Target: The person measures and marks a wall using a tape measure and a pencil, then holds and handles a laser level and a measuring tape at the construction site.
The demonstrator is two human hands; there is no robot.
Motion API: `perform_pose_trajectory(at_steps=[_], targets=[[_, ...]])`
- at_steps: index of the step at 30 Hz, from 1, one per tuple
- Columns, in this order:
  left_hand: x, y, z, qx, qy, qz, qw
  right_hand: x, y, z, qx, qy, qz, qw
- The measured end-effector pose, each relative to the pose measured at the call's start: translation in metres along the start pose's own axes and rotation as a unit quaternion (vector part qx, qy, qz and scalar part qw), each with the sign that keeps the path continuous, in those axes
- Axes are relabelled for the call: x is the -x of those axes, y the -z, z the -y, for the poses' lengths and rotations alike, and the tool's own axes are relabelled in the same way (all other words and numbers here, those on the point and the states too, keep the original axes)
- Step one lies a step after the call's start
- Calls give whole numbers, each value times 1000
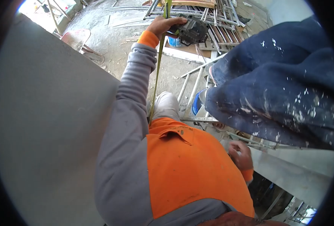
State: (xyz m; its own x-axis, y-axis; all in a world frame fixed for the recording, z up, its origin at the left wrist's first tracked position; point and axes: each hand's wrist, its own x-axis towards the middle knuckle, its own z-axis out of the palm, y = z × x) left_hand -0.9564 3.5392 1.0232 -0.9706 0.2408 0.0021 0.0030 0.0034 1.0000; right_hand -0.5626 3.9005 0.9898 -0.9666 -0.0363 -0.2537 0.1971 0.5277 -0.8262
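Note:
My left hand (165, 26) is stretched forward at the top, closed on a dark, boxy device (193, 30) whose exact kind I cannot make out. A yellow-green strap (158, 71) passes by this hand and runs down to the front of my orange and grey top (189, 165). Low at my right side, my right hand (241, 153) has its fingers curled in. What it holds, if anything, is hidden.
A pale wall (54, 120) stands close on the left. At the right are a person's paint-spotted dark trousers (272, 86), near a ladder (189, 86) and a blue bucket (196, 103). Ahead lie stacked metal frames (227, 19) and a wheelbarrow (75, 39).

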Motion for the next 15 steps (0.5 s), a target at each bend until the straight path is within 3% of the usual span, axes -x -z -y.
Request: perform_pose_trajectory(at_steps=[1,3,4,5,6,8,9,13,15], targets=[[-13,3,-1,-19,-15,7,1000,8,14,11,-7,44,-1,999],[-34,8,-3,-30,0,-6,1000,31,43,5,-157,112,-96,976],[-43,10,-2,-21,-9,-5,1000,27,63,-3,-46,268,-174,946],[-55,12,0,-12,-18,-3,1000,23,77,-7,68,413,-246,874],[-75,17,8,-22,-19,-6,1000,13,70,16,72,413,-247,874],[-94,22,12,-15,-19,-1,1000,-19,41,86,103,329,-549,761],[-104,24,13,-10,-18,2,1000,-29,38,98,108,328,-552,759],[-140,33,18,23,-9,-3,1000,-52,42,110,334,359,-552,674],[-159,41,23,33,-15,6,999,-68,34,112,369,361,-593,618]])
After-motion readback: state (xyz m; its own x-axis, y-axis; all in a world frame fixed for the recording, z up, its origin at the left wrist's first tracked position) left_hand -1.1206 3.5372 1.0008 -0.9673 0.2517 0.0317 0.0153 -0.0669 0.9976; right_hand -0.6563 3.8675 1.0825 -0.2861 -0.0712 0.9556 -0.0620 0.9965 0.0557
